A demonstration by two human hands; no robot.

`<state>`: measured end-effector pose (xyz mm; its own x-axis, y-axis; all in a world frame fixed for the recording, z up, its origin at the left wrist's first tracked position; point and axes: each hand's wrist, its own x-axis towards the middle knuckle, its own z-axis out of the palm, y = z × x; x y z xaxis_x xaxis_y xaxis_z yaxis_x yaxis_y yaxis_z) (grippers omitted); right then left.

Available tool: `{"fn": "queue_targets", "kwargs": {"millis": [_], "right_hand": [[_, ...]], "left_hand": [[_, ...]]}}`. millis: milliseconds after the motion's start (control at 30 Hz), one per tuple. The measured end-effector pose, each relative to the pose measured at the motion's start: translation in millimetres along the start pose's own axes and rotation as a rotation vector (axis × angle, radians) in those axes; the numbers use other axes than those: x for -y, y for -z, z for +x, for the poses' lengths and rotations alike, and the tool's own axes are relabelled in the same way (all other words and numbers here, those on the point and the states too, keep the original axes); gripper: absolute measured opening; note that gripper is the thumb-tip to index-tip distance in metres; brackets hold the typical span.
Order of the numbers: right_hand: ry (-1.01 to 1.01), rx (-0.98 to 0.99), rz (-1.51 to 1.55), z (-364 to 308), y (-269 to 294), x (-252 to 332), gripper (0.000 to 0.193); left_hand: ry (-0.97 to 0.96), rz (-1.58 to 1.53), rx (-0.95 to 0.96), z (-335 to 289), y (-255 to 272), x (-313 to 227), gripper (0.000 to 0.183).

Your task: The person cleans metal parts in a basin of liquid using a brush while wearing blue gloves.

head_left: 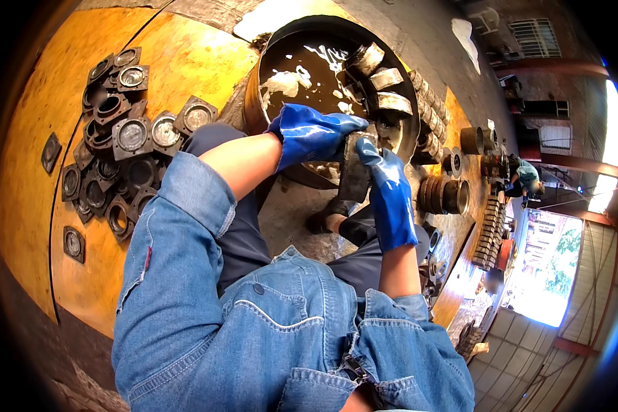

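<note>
Both my hands wear long blue rubber gloves. A dark, wet-looking metal part [354,173], block-like with a flat side, is held upright between them at the near edge of a round metal tub [255,103]. My left hand [319,134] closes on its upper end from the left. On its right side my right hand [386,180] grips it, thumb near the top; the other fingers are partly hidden. Dark liquid [299,58] with pale foam fills the tub. Inside at the right lie several curved metal pieces [394,103].
A heap of square metal parts with round centres [132,134] covers the yellow floor sheet [178,58] at left. Stacked metal rings [443,195] and rows of castings [429,113] stand right of the tub. Farther right, another person [527,175] bends near more stacked parts.
</note>
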<state>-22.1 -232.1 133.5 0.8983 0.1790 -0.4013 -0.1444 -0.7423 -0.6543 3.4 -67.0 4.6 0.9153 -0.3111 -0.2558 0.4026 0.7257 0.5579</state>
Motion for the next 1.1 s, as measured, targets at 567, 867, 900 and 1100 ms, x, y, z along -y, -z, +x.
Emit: {"fn": "queue_targets", "kwargs": {"millis": [567,867,900,1100], "right_hand": [[0.193,-0.121,0.028,8.5,-3.9,-22.4,0.066],[0.194,-0.121,0.077,10.4,-7.0,-29.4,0.071],[0.205,-0.13,0.105,11.2,-8.1,-28.9,0.072],[0.164,-0.094,-0.003,7.4,-3.9,-14.6,0.069]], "left_hand": [[0.074,-0.011,-0.071,12.4,-6.7,-0.1,0.028],[0.146,-0.069,-0.135,6.6,-7.4,-3.2,0.027],[0.142,-0.069,-0.124,4.9,-4.8,-4.1,0.027],[0.082,-0.076,-0.039,11.7,1.4,0.8,0.03]]}}
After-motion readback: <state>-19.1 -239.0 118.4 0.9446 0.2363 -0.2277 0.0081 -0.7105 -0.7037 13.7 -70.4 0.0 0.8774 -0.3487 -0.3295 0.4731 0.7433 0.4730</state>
